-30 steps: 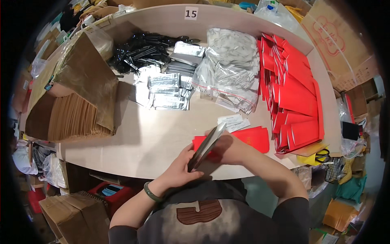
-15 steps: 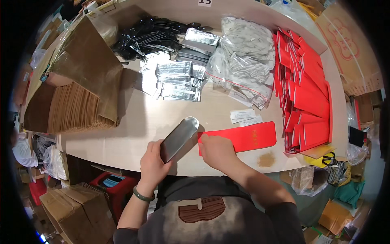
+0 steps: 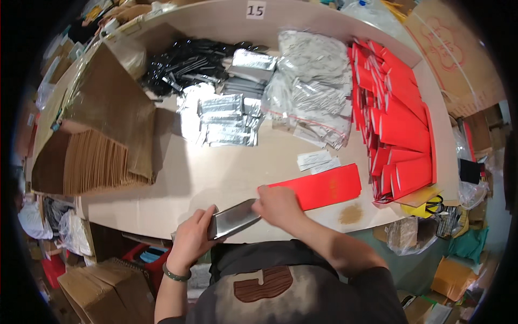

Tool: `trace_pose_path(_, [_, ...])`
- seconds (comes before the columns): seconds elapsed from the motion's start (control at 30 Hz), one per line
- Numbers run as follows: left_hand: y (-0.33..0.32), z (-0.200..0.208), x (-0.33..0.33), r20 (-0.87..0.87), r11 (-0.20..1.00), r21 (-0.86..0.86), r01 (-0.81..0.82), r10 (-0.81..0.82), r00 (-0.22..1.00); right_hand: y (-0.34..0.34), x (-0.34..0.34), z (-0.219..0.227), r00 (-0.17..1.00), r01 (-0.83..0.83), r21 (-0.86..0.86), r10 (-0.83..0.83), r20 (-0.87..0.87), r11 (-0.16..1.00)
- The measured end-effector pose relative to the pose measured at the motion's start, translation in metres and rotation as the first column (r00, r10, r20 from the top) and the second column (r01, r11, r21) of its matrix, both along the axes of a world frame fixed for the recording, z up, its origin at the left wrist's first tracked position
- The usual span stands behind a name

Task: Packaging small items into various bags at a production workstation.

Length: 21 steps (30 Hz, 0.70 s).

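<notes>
Standing at the left on the pale table [image 3: 210,175], a cardboard box [image 3: 116,92] leans its flap over many brown sheets [image 3: 94,164], which are packed upright inside. To its right, near the front edge, the left hand [image 3: 191,237], with a dark bracelet [image 3: 177,274] at the wrist, is gripping a long grey shiny object [image 3: 234,218] between fingers and thumb. Farther back lie black packets [image 3: 186,67] and silver sachets [image 3: 226,120]. The right hand [image 3: 278,205] has its fingers bent together at the left end of the red envelopes [image 3: 326,186] and beside the tip of the grey object; I cannot tell which of them it pinches. Behind these envelopes are white slips [image 3: 318,160] and a clear bag [image 3: 318,81] full of pale sachets. At the far right, more red envelopes stand in a dense pile [image 3: 399,129], with black-handled scissors [image 3: 434,204] near its front corner.
</notes>
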<state>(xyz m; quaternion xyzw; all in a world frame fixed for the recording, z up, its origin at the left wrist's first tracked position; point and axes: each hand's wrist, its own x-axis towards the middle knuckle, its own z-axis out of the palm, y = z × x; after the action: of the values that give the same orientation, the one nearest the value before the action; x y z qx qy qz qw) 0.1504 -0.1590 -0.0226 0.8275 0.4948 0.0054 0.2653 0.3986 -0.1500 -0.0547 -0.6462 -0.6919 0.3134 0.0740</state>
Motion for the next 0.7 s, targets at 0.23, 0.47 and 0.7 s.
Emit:
trace_pose_path(0.23, [0.048,-0.004,0.020,0.188,0.940,0.314,0.131,-0.197,0.962,0.013,0.079,-0.017,0.989,-0.141,0.488,0.100,0.110,0.861])
trace_pose_path(0.47, [0.127,-0.028,0.067,-0.008,0.889,0.450,0.081,-0.087,0.996,0.043,0.119,-0.023,0.935,-0.231,0.572,0.018,0.353,0.787])
trace_pose_path(0.7, [0.111,0.039,-0.005,0.299,0.743,0.610,-0.274,0.103,0.949,0.091,0.036,-0.012,0.988,0.016,0.634,0.083,-0.127,0.773])
